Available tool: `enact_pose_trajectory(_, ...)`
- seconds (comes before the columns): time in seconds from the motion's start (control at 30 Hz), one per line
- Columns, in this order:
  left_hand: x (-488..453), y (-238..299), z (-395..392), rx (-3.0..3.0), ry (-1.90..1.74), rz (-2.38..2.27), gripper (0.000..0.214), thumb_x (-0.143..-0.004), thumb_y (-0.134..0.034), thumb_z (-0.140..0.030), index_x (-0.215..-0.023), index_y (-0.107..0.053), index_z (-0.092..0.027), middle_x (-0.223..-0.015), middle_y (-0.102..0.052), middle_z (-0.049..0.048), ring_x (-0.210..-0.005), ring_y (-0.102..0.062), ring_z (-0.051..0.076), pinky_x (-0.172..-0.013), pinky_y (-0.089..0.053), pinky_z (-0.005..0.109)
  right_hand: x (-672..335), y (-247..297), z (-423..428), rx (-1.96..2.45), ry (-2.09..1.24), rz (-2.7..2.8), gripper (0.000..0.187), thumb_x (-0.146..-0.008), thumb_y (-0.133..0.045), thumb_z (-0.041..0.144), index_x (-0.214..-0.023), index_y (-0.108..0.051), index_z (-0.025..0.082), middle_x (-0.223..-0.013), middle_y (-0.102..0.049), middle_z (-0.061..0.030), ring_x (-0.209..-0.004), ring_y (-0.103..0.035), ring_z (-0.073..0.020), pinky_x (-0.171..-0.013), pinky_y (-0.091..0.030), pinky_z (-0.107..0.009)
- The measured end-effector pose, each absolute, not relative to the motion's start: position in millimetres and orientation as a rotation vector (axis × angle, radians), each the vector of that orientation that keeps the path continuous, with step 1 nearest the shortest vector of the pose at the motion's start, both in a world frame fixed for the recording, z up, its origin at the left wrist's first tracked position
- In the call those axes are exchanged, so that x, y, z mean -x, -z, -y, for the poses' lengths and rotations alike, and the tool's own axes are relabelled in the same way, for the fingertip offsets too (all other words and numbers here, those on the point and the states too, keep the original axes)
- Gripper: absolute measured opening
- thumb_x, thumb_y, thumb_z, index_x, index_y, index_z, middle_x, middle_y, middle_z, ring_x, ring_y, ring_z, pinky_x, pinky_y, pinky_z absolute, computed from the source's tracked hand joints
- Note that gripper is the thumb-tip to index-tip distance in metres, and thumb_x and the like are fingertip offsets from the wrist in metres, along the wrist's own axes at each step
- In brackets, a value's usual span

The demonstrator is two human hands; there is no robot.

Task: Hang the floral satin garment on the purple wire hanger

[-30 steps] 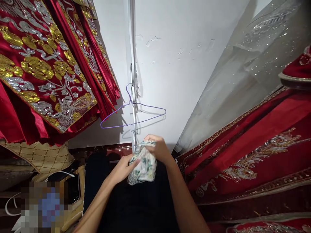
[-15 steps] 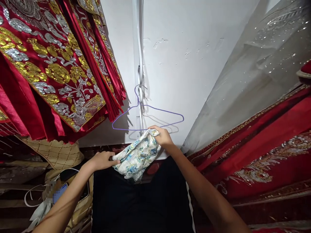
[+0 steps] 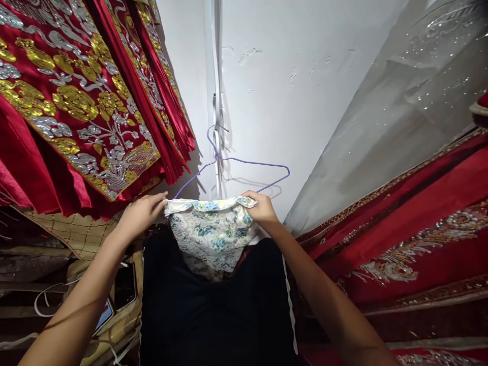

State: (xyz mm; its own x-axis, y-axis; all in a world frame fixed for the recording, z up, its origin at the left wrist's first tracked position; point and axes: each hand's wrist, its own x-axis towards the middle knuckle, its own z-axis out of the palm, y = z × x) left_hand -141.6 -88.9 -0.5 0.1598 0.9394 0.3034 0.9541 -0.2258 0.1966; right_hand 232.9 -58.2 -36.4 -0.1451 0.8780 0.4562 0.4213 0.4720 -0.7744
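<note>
Pinched closed, the bare left hand at nine o'clock and bare right hand at three hold the soft, white, blue-flowered cloth between them, likely to pull its top edge straight, with the thin purple wire hanger at twelve.

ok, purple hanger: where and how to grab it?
Probably pinch the purple hanger at its neck, coming from front right: both its shoulders meet there, floral cloth hides much of its lower bar, and an embroidered red garment hangs to the left.

Floral cloth — edge between both hands
</note>
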Motion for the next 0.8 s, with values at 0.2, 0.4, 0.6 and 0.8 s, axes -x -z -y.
enact_pose_trajectory(0.2,114.1,-23.5,88.0,2.334,1.160,1.765,0.032,-0.098,-0.042,-0.044,-0.107,-0.063,-0.022,-0.090,-0.070,0.0021,-0.076,-0.062,0.018,-0.070,-0.041,0.026,-213.3,32.4,62.5,0.936,-0.850,1.749,0.010,-0.078,-0.065,0.027,-0.079,-0.069,0.018,-0.077,-0.068,-0.0029,-0.074,-0.063,-0.0202,-0.063,-0.046,-0.027)
enact_pose_trajectory(0.4,75.0,-38.1,64.0,2.583,1.558,1.543,0.034,-0.096,-0.044,-0.040,-0.119,-0.058,-0.019,-0.096,-0.067,0.0053,-0.080,-0.060,0.017,-0.070,-0.043,0.026,-215.1,21.8,72.9,0.901,-0.989,1.748,0.011,-0.081,-0.063,0.029,-0.078,-0.068,0.019,-0.083,-0.069,-0.0039,-0.077,-0.063,-0.0201,-0.066,-0.047,-0.028)
enact_pose_trajectory(0.6,68.3,-43.5,59.4,2.639,1.384,1.537,0.034,-0.097,-0.042,-0.041,-0.108,-0.065,-0.018,-0.091,-0.068,0.0032,-0.075,-0.057,0.016,-0.068,-0.041,0.025,-238.0,0.0,84.8,0.978,-0.791,1.719,0.051,-0.073,-0.071,0.028,-0.123,-0.064,0.022,-0.094,-0.070,-0.0053,-0.083,-0.066,-0.0228,-0.071,-0.052,-0.032)
enact_pose_trajectory(0.8,68.9,-58.0,68.9,2.709,1.189,1.488,0.034,-0.098,-0.038,-0.042,-0.094,-0.061,-0.017,-0.078,-0.060,-0.0002,-0.070,-0.052,0.014,-0.067,-0.037,0.024,-300.2,-28.1,50.0,1.231,-0.269,1.594,0.081,-0.069,-0.070,0.022,-0.146,-0.046,0.017,-0.073,-0.067,-0.0024,-0.064,-0.061,-0.0213,-0.065,-0.050,-0.034)
